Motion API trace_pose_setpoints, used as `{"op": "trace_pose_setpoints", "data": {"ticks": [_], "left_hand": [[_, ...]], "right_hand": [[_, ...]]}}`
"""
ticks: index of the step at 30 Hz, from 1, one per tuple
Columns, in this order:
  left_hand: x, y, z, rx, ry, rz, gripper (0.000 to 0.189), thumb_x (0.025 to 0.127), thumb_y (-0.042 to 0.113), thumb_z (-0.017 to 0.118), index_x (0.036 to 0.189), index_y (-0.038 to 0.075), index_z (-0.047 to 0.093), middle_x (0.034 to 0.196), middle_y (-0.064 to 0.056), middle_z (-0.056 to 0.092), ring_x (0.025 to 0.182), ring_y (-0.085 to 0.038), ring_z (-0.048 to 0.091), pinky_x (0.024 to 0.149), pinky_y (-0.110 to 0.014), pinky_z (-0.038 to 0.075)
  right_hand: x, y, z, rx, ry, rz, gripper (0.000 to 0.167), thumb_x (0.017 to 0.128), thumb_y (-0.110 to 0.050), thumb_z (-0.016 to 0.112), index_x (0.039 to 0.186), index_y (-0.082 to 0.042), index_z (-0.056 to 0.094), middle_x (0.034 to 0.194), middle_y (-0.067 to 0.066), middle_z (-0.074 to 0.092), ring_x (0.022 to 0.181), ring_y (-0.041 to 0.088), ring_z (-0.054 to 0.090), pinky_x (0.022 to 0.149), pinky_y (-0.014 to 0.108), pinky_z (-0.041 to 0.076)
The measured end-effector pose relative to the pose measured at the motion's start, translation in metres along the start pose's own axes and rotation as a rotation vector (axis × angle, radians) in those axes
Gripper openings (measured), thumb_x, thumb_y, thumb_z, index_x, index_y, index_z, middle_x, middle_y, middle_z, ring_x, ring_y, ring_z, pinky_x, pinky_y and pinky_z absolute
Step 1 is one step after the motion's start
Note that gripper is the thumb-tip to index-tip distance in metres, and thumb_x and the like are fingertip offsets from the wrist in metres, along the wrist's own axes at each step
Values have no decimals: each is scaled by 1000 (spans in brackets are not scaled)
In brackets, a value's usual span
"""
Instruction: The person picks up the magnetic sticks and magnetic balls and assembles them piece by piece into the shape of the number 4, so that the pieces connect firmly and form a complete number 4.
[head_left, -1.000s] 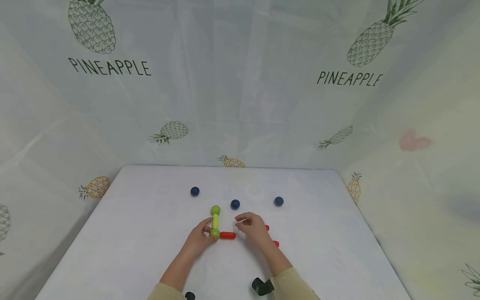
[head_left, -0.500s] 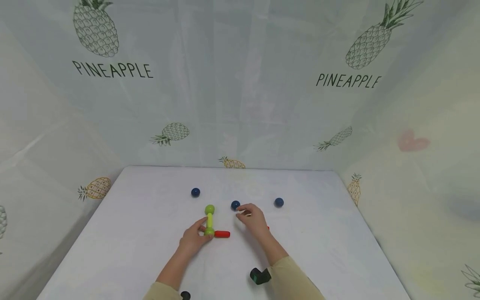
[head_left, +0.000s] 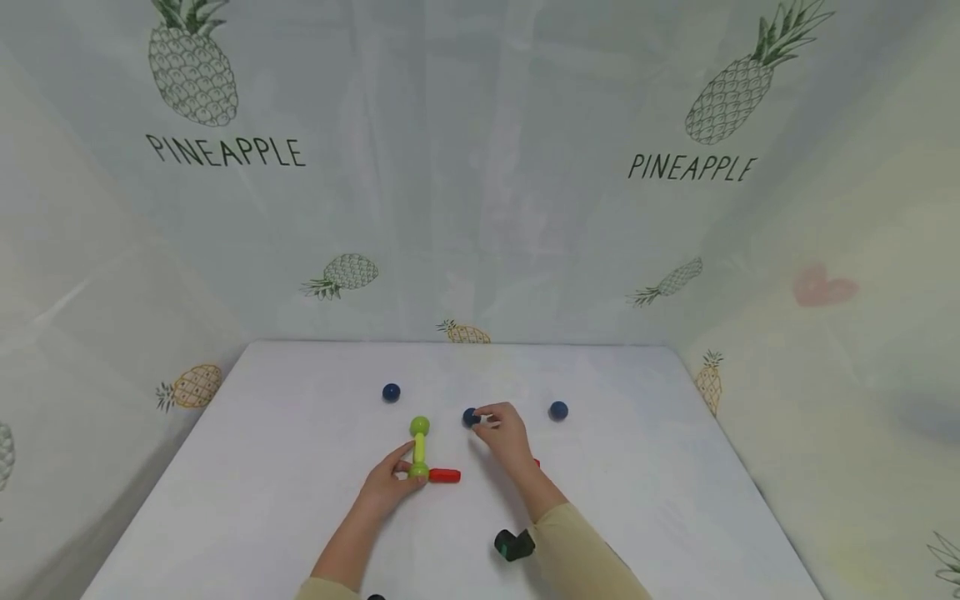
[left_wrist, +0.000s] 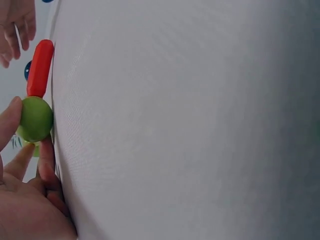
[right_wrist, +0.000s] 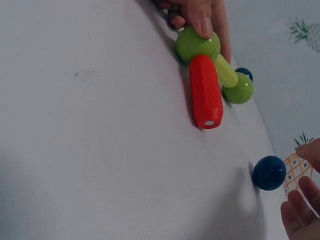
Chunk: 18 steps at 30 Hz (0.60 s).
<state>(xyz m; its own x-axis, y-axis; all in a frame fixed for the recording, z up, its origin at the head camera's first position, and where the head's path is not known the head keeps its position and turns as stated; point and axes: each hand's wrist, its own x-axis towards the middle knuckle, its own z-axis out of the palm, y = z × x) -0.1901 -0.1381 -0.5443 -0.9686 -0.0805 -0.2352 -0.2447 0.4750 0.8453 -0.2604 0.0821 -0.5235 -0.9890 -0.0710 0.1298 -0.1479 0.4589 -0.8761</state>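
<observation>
A white table [head_left: 645, 483] is lying under the left hand [head_left: 386, 487], which is pinching a rod-and-ball piece [head_left: 420, 448] by its near green ball [right_wrist: 190, 47], and the right hand [head_left: 506, 435], whose thumb and fingers are hovering apart. The middle blue ball [right_wrist: 269, 173] is resting on the table just beside them.

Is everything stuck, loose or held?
Left hand: gripping
Right hand: holding nothing
Near green ball: held, joins yellow stick, red stick
Far green ball: on yellow stick
Red stick: outer end free
Left blue ball: loose
Middle blue ball: loose
Right blue ball: loose
Other red piece: mostly hidden
</observation>
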Motion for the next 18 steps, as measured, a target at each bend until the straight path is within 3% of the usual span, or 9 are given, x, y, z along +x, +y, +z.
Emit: {"op": "trace_pose_setpoints", "data": {"ticks": [10,18], "left_hand": [[-2,-1,2,-10,8,-17,69,83,21,78,144,10,48,103,-3,60,94,-26,48,74,-38,41],[0,-3,2,-14,8,-15,68,82,20,78,143,10,49,101,-2,59,93,-25,49,73,-38,40]], "right_hand": [[17,2,6,-54,-35,129,21,82,-10,77,103,-9,73,111,8,56,102,27,54,80,39,50],[24,11,10,-115,-63,117,23,80,-8,78,102,-7,71,105,8,58,95,25,55,79,40,47]]}}
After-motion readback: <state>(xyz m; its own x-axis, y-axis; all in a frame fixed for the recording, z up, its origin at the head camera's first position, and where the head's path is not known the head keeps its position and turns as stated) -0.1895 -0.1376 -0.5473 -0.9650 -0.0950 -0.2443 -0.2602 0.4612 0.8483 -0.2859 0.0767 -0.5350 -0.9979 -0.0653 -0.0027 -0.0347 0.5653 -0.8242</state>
